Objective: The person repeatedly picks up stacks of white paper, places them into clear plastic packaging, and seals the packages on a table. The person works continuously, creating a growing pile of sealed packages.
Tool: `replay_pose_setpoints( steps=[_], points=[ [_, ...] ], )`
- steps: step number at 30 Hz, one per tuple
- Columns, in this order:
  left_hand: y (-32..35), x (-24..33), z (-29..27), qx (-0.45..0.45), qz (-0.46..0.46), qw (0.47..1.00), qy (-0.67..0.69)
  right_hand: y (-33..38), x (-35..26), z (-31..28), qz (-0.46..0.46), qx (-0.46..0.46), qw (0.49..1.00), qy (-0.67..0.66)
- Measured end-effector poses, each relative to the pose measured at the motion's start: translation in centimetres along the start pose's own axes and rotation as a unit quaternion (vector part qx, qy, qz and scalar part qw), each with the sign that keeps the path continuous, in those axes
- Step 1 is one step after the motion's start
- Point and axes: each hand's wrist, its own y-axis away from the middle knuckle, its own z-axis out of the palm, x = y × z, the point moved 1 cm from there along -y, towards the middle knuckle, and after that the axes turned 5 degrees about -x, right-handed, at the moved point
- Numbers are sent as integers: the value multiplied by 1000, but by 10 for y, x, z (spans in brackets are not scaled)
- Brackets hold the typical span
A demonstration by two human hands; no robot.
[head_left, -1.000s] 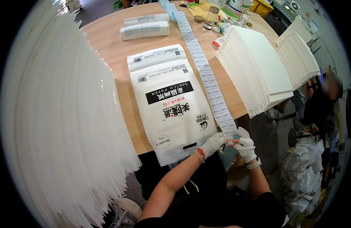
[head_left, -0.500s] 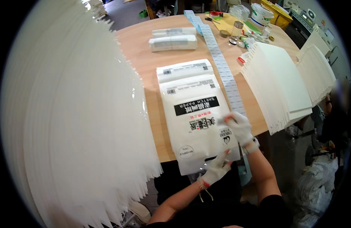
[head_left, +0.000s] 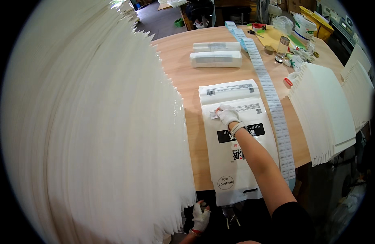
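One label [head_left: 214,115] is sitting pinched in the right hand [head_left: 227,114] on the far half of the bag [head_left: 225,162]; the left hand [head_left: 201,218] is hanging loosely spread, so the unbraced bag could be shifting, skewing it.

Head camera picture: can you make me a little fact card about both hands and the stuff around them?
Right hand: white glove, on the printed bag, small label at its fingertips
Left hand: white glove, low down near the tall white pile, nothing seen in it
Label strip: runs along the bag's right side
White bundles: two, lying on the table beyond the bag
White sheets: stacked, right of the strip
Jar: clear, upright
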Motion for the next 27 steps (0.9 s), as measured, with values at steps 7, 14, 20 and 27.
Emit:
replay_pose_setpoints(
  steps=[7, 14, 20, 27],
  points=[
    [-11, -14, 15, -35, -3, 999, 41, -6, 2, 3, 20, -14, 1000, -2],
    [-14, 3, 21, -72, -32, 993, 84, -14, 7, 12, 12, -30, 999, 41],
    [-14, -12, 46, -221, -83, 942, 239, 5, 3, 24, -70, 49, 995, 56],
    [-13, 11, 24, -230, 29, 957, 176, 58, -38, -49, 33, 24, 996, 83]
  ],
)
